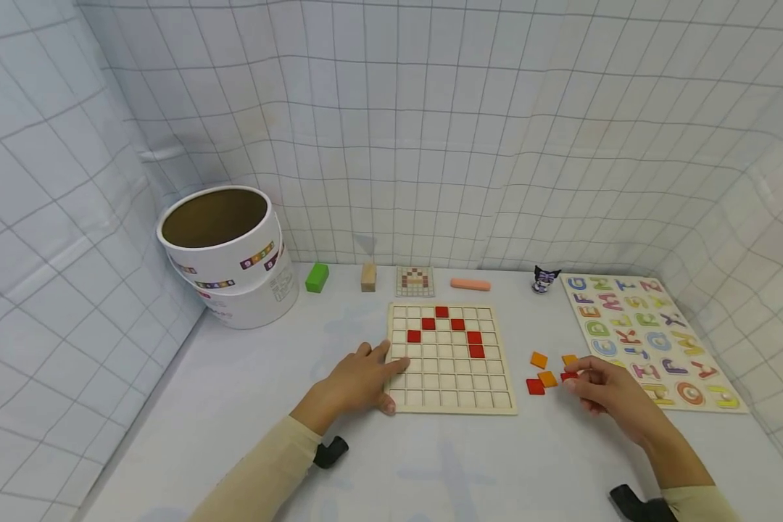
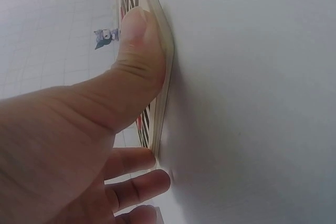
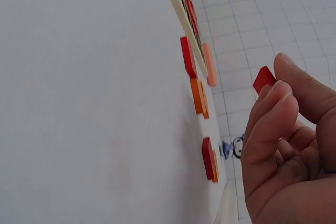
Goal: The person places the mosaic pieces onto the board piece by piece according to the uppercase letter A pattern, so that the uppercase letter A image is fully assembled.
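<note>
A wooden grid board (image 1: 438,377) lies flat on the table, with several red tiles (image 1: 441,312) set in its squares in a peaked line. My left hand (image 1: 359,380) rests at the board's left side: one finger reaches over the squares, and the thumb (image 2: 137,40) presses near the front corner. To the right of the board, my right hand (image 1: 603,391) pinches a red square tile (image 3: 264,81) between thumb and fingertips, above the table. Loose orange tiles (image 1: 539,359) and red tiles (image 1: 535,386) lie beside and partly under that hand.
Behind the board are a small pattern card (image 1: 415,282), an orange-pink stick (image 1: 470,284), a wooden block (image 1: 368,278) and a green block (image 1: 317,278). A white bucket (image 1: 254,290) stands back left. At right lie a small figurine (image 1: 544,279) and a letter board (image 1: 652,341).
</note>
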Demonstrator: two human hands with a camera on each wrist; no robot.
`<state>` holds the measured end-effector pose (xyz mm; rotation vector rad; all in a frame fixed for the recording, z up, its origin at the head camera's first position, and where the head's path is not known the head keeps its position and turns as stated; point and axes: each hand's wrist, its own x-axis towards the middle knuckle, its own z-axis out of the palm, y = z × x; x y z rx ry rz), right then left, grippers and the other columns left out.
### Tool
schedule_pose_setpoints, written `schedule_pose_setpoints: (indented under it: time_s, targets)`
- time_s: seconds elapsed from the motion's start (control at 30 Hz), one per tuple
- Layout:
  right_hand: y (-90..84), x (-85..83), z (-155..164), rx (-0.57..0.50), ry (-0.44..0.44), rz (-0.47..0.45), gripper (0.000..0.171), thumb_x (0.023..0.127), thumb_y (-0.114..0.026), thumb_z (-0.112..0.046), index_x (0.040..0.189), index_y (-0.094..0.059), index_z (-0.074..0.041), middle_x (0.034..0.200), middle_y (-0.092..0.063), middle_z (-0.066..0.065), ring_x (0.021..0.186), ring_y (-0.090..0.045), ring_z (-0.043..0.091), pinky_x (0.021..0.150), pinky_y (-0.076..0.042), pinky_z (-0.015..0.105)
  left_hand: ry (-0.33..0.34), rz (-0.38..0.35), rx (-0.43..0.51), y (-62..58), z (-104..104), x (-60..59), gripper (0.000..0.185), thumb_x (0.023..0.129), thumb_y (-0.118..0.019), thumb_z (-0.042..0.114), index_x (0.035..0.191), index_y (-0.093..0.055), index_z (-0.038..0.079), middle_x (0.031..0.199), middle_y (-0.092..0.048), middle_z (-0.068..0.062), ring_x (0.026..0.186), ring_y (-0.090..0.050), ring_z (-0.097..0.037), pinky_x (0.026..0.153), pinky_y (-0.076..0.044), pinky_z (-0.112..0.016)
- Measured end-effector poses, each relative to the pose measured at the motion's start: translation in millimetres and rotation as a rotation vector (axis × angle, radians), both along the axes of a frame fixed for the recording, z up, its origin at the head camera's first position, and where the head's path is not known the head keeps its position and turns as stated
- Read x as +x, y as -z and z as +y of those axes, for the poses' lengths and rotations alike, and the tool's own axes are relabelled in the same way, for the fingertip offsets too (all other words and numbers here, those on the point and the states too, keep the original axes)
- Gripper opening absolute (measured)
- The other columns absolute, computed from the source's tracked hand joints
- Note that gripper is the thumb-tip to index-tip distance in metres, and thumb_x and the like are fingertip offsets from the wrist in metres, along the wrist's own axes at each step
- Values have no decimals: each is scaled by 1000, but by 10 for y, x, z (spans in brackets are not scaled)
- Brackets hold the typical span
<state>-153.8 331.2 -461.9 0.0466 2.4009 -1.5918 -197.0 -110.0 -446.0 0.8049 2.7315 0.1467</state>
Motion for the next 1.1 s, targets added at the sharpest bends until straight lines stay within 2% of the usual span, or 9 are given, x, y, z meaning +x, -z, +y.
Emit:
schedule_pose_setpoints:
  time_s: [0.1, 0.2, 0.33, 0.43, 0.63, 0.7, 1.1]
  targets:
    - [1, -96, -170, -69, -14, -30, 49, 94, -75, -24, 132, -56, 0, 82, -59, 9, 69, -57, 17, 61, -50, 28, -2, 2, 0, 5, 5, 5, 87, 76, -80, 50, 154, -48, 28, 162, -35, -19, 131, -44, -38, 103, -44, -50]
    - [12, -220, -392, -92, -66, -30, 48, 95, -73, -21, 135, -54, 0, 85, -60, 10, 70, -59, 17, 63, -52, 27, -5, 5, -1, 2, -1, 3, 86, 76, -80, 50, 154, -48, 28, 161, -35, -19, 131, -44, -38, 103, -44, -50]
    - [42, -386, -747, -85, -131, -39, 45, 95, -72, -18, 132, -52, -1, 87, -60, 11, 69, -59, 19, 60, -52, 27, -16, -8, 12, 5, -14, 15, 87, 76, -80, 49, 153, -49, 27, 161, -35, -19, 132, -43, -38, 103, -44, -51]
    - [69, -479, -979, -20, -166, -31, 39, 93, -73, -17, 124, -54, -2, 85, -60, 10, 64, -58, 19, 57, -50, 28, -19, -15, 30, 21, -21, 22, 87, 76, -80, 48, 153, -49, 26, 161, -35, -20, 132, -43, -39, 103, -44, -52]
    - [39, -517, -1231, 267, -230, 110, 21, 91, -72, -11, 109, -62, -6, 74, -56, 3, 54, -52, 15, 52, -43, 28, -13, -3, 35, 35, -11, 10, 86, 76, -80, 49, 154, -48, 27, 162, -34, -19, 132, -43, -38, 102, -44, -51]
    - [21, -511, -1263, 318, -237, 134, 20, 91, -72, -10, 107, -62, -7, 72, -55, 2, 54, -52, 15, 52, -41, 27, -13, -4, 33, 28, -5, 8, 87, 76, -80, 49, 154, -48, 28, 162, -34, -19, 132, -43, -38, 103, -44, -51]
    - [46, -524, -1252, 342, -220, 121, 20, 92, -71, -10, 110, -62, -9, 76, -57, 3, 57, -53, 15, 53, -42, 28, 1, -5, 32, 7, -8, 8, 87, 76, -81, 49, 153, -49, 27, 162, -35, -20, 132, -44, -39, 102, -44, -50]
